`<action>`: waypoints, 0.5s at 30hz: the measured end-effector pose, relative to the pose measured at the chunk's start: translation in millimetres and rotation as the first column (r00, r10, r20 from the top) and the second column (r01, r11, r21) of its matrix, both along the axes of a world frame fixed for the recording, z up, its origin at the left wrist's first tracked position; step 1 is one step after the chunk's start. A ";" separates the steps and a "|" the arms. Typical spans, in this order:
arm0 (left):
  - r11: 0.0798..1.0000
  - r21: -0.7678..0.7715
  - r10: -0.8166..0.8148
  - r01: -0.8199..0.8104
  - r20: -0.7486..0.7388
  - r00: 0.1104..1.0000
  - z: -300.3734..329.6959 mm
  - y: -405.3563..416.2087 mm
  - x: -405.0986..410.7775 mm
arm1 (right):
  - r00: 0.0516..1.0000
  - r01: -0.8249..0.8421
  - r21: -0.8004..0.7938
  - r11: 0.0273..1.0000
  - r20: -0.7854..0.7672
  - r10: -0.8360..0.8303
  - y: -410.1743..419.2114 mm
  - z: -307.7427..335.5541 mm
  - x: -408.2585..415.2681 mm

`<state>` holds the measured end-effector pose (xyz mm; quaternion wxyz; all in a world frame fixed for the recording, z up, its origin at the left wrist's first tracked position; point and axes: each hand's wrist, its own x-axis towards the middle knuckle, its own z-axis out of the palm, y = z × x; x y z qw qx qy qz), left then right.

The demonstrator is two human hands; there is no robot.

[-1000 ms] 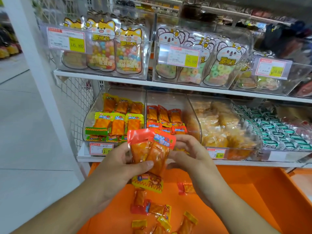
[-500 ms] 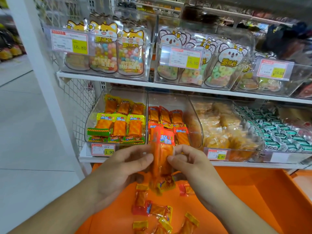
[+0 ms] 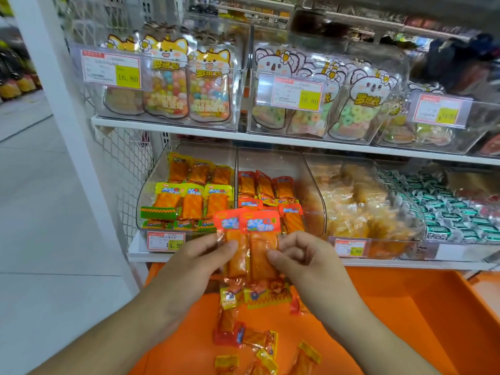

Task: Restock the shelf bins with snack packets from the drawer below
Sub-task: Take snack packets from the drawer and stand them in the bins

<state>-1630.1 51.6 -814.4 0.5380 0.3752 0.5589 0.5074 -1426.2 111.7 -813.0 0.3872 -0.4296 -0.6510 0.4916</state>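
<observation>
Landmark: the middle clear bin [image 3: 311, 169] on the lower shelf, holding red-topped snack packets; every place below is given from it.
Held packets: two red-topped snack packets [image 3: 250, 247], side by side and upright, held just in front of and slightly below the bin's front wall, overlapping its lower edge in this view.
Left hand: the left hand [image 3: 194, 266] comes in from below and to the left of the bin; its thumb [image 3: 227, 249] presses the front of the left packet, the other fingers curled behind, so it pinches that packet.
Right hand: the right hand [image 3: 303, 263] is below the bin's right half; its thumb [image 3: 273, 257] lies on the right packet's edge with the fingers curled round behind it, gripping that packet.
Orange drawer: the orange drawer [image 3: 405, 307] stands open directly below the bin's shelf.
Loose packets: several loose packets [image 3: 251, 339], red-ended and yellow-ended, lie scattered on the drawer floor, below the hands.
Left neighbour: a bin of yellow-topped packets [image 3: 193, 201] touches the landmark's left wall.
Right neighbour: a bin of pale yellow wrapped snacks [image 3: 351, 207] sits just to its right.
Price tag: a tag reading 11.90 [image 3: 166, 240] is below and left of the landmark.
</observation>
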 end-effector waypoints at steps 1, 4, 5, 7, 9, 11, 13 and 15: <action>0.999 0.019 -0.047 0.047 -0.010 0.999 2.1 -1.5 2.6 | 1.000 0.023 0.018 1.000 0.017 -0.024 -1.4 -3.2 -3.1; 0.990 0.071 -0.113 0.123 -0.133 0.985 4.6 -3.0 4.6 | 0.996 0.046 0.085 0.995 0.077 -0.053 -2.7 -4.2 -8.4; 0.988 0.073 -0.123 0.137 -0.167 0.978 4.4 -3.4 4.7 | 0.995 0.041 0.082 0.996 0.084 -0.048 -3.5 -4.1 -9.5; 0.985 0.070 -0.142 0.159 -0.204 0.969 0.9 -3.3 5.3 | 0.996 0.035 0.047 0.998 0.079 -0.038 -6.0 -5.9 -12.5; 0.985 0.057 -0.145 0.164 -0.246 0.958 -3.7 -3.2 6.3 | 0.996 0.040 0.012 0.999 0.076 -0.041 -7.8 -9.7 -15.4; 0.985 0.041 -0.151 0.169 -0.274 0.950 -5.0 -4.0 7.5 | 0.995 0.043 -0.007 0.999 0.094 -0.043 -8.7 -11.8 -16.4; 0.986 0.030 -0.149 0.164 -0.287 0.946 -5.8 -3.8 7.8 | 0.992 0.044 -0.012 0.999 0.118 -0.042 -7.8 -11.7 -15.8; 0.992 0.028 -0.108 0.122 -0.302 0.947 -6.2 -3.7 9.4 | 0.992 0.058 -0.019 0.998 0.118 -0.056 -6.6 -10.9 -15.4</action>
